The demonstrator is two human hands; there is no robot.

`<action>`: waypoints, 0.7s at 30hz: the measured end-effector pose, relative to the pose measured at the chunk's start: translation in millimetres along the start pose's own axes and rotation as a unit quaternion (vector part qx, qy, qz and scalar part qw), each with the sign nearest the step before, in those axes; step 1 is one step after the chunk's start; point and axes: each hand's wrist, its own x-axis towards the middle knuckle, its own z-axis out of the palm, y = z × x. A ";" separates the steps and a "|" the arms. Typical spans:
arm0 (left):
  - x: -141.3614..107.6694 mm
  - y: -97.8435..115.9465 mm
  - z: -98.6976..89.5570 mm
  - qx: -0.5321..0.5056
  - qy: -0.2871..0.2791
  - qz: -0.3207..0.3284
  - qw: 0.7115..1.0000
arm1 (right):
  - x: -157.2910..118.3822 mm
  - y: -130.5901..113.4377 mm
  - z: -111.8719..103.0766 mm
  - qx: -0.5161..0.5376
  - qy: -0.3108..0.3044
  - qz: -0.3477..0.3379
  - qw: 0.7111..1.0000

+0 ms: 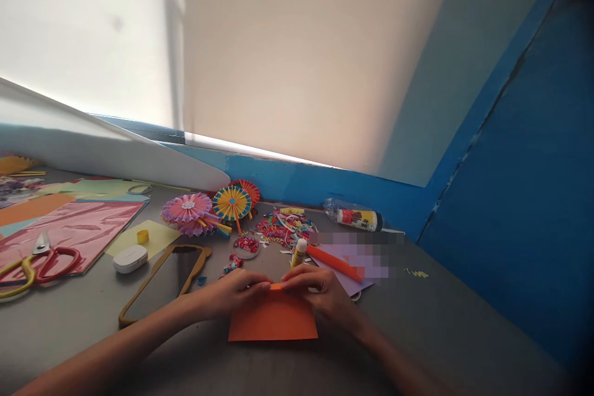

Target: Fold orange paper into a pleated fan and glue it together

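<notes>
An orange sheet of paper point(273, 320) lies on the grey table in front of me, its far edge turned over into a narrow fold. My left hand point(239, 291) pinches the left part of that folded edge between thumb and fingers. On the right part, my right hand point(318, 291) does the same, its fingertips close to the left ones. Just beyond my hands stands a glue stick point(299, 252) without its cap. To its right, an orange paper roll point(336, 263) rests on a purple sheet point(346, 253).
Left lie a phone point(164, 281), a white case point(130, 258), a yellow cap point(142, 236), scissors point(41, 263) and coloured paper point(60, 229). Farther back are paper rosettes point(188, 205), paper scraps point(283, 226) and a plastic bottle point(357, 218) by the blue wall point(288, 173).
</notes>
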 end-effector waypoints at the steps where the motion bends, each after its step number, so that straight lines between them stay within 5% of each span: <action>1: 0.0 -1.0 0.2 0.007 0.005 0.000 1.000 | -0.1 -0.5 -0.5 -0.011 -0.002 -0.004 1.000; 10: 0.1 -1.7 3.8 0.072 0.054 0.002 0.996 | -1.2 -0.5 -0.5 -0.064 -0.004 0.025 0.998; 21: 1.0 3.5 5.2 0.072 0.062 -0.039 0.995 | -2.2 0.4 -0.2 -0.096 -0.003 -0.016 0.995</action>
